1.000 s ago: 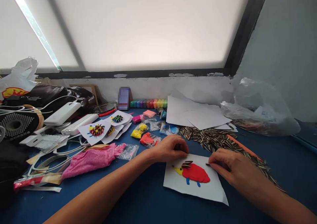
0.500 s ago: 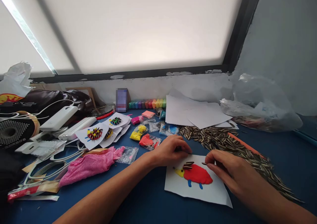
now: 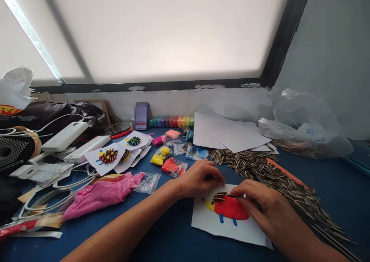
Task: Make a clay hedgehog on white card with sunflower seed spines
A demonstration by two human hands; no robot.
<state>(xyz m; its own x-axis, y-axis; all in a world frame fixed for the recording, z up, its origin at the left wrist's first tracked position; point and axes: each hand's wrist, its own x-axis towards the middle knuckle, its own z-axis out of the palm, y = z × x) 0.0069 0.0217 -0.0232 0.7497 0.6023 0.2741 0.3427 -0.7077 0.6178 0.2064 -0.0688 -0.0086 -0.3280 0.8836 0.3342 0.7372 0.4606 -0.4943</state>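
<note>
On a white sheet of paper (image 3: pixel 208 227) lies a flat hedgehog of modelling clay (image 3: pixel 235 210), with red body, yellow head and blue legs. A few striped sunflower seeds (image 3: pixel 220 195) stick in its back near the head. My right hand (image 3: pixel 260 206) pinches one sunflower seed (image 3: pixel 231 195) between thumb and forefinger, at the upper edge of the red clay. My left hand (image 3: pixel 202 178) is curled over the paper's top left edge, holding it down; its fingertips are partly hidden.
A heap of sunflower seeds (image 3: pixel 277 179) spreads behind and right of my right hand, beside an orange strip (image 3: pixel 286 172). Clay packets (image 3: pixel 161 155), blank paper (image 3: pixel 225 131) and a plastic bag (image 3: pixel 309 127) lie farther back. Finished pictures (image 3: pixel 106 158), pink cloth (image 3: pixel 101 194) and cables fill the left.
My right hand has moved left with the seed, from beyond the paper's drawn back to the red clay. My left hand stays at the paper's edge. The view has shifted slightly.
</note>
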